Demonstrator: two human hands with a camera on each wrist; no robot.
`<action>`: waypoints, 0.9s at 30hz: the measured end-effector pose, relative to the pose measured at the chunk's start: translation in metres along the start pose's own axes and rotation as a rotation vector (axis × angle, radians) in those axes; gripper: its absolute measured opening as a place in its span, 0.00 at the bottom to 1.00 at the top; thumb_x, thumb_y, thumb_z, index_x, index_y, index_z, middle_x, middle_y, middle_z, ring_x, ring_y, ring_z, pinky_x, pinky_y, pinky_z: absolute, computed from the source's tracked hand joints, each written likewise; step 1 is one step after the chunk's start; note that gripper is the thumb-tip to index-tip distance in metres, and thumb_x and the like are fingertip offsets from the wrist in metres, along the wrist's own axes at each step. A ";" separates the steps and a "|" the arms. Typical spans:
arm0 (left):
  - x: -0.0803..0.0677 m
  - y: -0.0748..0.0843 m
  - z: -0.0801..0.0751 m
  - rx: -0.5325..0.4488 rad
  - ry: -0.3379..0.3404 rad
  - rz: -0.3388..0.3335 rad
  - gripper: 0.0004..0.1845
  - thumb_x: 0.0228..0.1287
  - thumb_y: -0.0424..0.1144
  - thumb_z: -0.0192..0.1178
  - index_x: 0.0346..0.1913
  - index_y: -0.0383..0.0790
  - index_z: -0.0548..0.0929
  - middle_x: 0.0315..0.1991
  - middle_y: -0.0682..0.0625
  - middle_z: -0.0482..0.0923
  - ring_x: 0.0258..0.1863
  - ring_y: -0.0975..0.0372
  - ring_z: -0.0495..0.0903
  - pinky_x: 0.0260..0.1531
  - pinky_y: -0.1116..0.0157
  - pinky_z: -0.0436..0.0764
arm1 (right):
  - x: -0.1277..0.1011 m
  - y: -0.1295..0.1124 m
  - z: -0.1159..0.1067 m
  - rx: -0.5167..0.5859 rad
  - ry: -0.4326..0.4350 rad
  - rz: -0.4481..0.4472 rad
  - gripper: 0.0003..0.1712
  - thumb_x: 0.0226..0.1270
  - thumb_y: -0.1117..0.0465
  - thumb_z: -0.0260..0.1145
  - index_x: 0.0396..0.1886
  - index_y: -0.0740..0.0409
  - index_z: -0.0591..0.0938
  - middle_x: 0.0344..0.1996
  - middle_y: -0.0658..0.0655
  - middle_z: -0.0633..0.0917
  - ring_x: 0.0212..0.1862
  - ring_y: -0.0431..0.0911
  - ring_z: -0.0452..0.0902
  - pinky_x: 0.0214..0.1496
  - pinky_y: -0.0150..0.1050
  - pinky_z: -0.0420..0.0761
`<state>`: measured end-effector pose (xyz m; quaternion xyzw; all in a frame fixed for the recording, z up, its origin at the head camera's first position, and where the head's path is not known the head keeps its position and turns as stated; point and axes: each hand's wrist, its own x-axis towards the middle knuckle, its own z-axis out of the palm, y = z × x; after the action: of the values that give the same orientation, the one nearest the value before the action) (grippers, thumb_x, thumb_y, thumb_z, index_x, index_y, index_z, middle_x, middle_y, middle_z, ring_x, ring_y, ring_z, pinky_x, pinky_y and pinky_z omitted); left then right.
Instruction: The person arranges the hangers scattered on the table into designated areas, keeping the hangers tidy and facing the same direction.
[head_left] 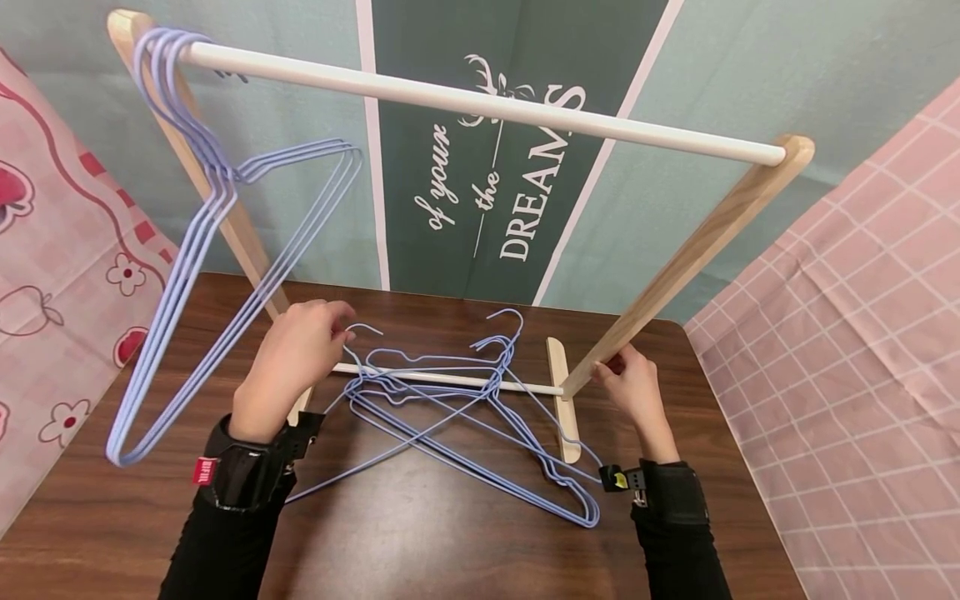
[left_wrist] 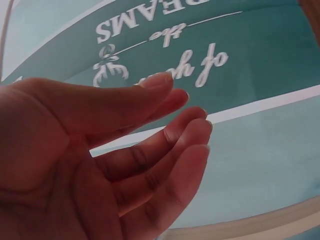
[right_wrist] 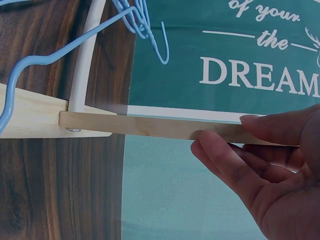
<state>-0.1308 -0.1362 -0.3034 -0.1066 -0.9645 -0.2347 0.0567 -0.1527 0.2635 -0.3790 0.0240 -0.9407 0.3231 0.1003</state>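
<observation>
A small clothes rack has a white top bar (head_left: pixel 480 102) and pale wooden posts. My right hand (head_left: pixel 636 390) pinches the right post (head_left: pixel 686 254) low down, between thumb and fingers; the right wrist view shows this grip on the post (right_wrist: pixel 160 128). My left hand (head_left: pixel 288 367) is near a hook at the left end of a pile of blue wire hangers (head_left: pixel 493 385). In the left wrist view the left hand (left_wrist: pixel 55 150) has loosely bent fingers and nothing between them. Several blue hangers (head_left: pixel 220 190) hang together at the bar's left end.
The hangers' pile overlaps the rack's white lower rod (head_left: pixel 442 377) on the brown wooden table (head_left: pixel 420 550). A wooden foot (head_left: pixel 558 358) supports the right post. Behind stands a green printed cloth (head_left: pixel 450 275); pink patterned cloths line both sides.
</observation>
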 end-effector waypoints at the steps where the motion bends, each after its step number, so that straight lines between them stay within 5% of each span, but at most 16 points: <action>1: 0.001 -0.002 0.002 -0.003 -0.018 -0.005 0.11 0.55 0.30 0.60 0.42 0.30 0.80 0.27 0.43 0.76 0.27 0.52 0.75 0.27 0.54 0.71 | 0.000 0.000 0.000 0.001 0.001 0.000 0.10 0.58 0.71 0.61 0.40 0.73 0.75 0.28 0.69 0.80 0.30 0.58 0.79 0.26 0.41 0.76; 10: 0.010 -0.020 0.024 0.002 -0.135 -0.048 0.08 0.57 0.31 0.58 0.39 0.32 0.80 0.27 0.44 0.78 0.28 0.51 0.77 0.28 0.53 0.73 | 0.000 0.000 0.000 0.008 0.003 -0.005 0.11 0.58 0.72 0.61 0.40 0.73 0.75 0.28 0.69 0.80 0.30 0.59 0.79 0.26 0.43 0.77; 27: 0.013 -0.050 0.066 -0.037 -0.228 -0.072 0.07 0.54 0.30 0.57 0.35 0.32 0.80 0.28 0.43 0.78 0.28 0.51 0.76 0.29 0.54 0.73 | 0.000 0.000 0.000 0.000 0.010 -0.013 0.10 0.58 0.71 0.61 0.39 0.73 0.75 0.28 0.69 0.80 0.30 0.59 0.79 0.26 0.42 0.76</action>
<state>-0.1594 -0.1460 -0.3818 -0.0991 -0.9635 -0.2406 -0.0636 -0.1522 0.2636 -0.3792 0.0284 -0.9400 0.3226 0.1071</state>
